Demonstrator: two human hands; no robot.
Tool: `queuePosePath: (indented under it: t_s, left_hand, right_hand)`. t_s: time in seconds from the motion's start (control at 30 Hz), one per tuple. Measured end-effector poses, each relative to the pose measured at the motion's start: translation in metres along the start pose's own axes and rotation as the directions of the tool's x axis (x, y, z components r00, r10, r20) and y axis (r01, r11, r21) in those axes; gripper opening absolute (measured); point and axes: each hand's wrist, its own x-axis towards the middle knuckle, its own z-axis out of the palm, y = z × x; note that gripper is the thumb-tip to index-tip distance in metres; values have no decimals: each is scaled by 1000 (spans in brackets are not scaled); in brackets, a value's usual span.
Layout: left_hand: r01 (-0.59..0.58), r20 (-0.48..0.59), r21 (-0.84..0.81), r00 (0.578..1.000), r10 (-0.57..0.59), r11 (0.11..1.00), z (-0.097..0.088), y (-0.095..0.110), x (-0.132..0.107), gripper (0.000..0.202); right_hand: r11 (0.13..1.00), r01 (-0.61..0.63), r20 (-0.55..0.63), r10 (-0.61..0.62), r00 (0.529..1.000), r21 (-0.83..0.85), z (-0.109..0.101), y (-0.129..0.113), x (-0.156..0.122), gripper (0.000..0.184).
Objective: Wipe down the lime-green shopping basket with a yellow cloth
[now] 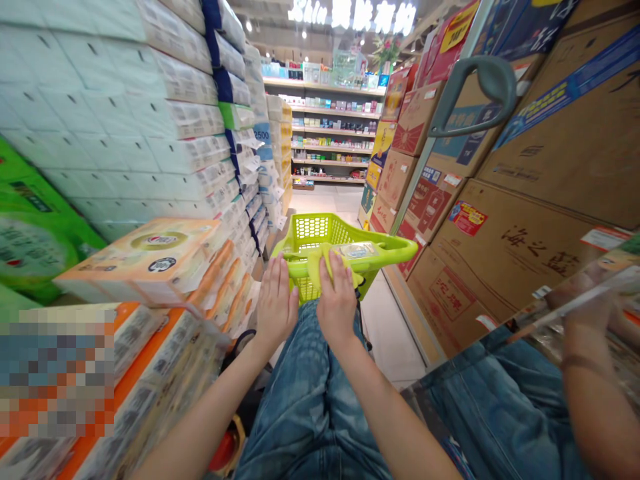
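A lime-green plastic shopping basket cart (373,248) with perforated walls stands just ahead of my legs. On its near handle bar lies a yellow-green cloth (314,268). My right hand (339,303) presses over this cloth, fingers bent across the bar beside a clear label plate (357,250). My left hand (277,303) rests at the left end of the bar, its fingers stretched out and holding nothing. Part of the cloth is hidden beneath the right fingers.
Tall stacks of tissue packs (110,113) rise on the left, with an orange-white pack (150,257) jutting near my left arm. Cardboard cartons (540,247) and a grey loop handle (507,90) are on the right. Shelves (333,150) of small goods stand beyond the tiled aisle (340,198).
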Motion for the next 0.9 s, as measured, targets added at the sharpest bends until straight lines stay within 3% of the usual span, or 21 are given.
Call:
queuePosePath:
  t_s: [0.17, 0.33, 0.53, 0.63, 0.77, 0.9]
  left_hand:
    - [-6, 5, 25, 1000, 6, 1000, -1, -4, 0, 64]
    - [-23, -14, 17, 1000, 23, 1000, 0, -4, 0, 64]
    - [5, -24, -13, 1000, -5, 1000, 0, 0, 0, 63]
    - [0, -25, -22, 1000, -1, 1000, 0, 0, 1, 63]
    - [-6, -35, -7, 999, 6, 1000, 2, 0, 1, 64]
    - [-16, -48, -3, 999, 15, 1000, 4, -1, 0, 63]
  right_hand:
    - [990, 129, 72, -134, 988, 63, 13, -26, -1, 52]
    - [986, 162, 68, -164, 984, 31, 2, -1, -6, 54]
    - [999, 0, -37, -1, 999, -32, -17, 46, -10, 64]
    - [995, -101, -68, 100, 993, -19, -23, 55, -5, 66]
    - [993, -116, -55, 115, 992, -18, -17, 34, -1, 64]
    - [1000, 0, 23, 0, 1000, 4, 0, -6, 0, 56]
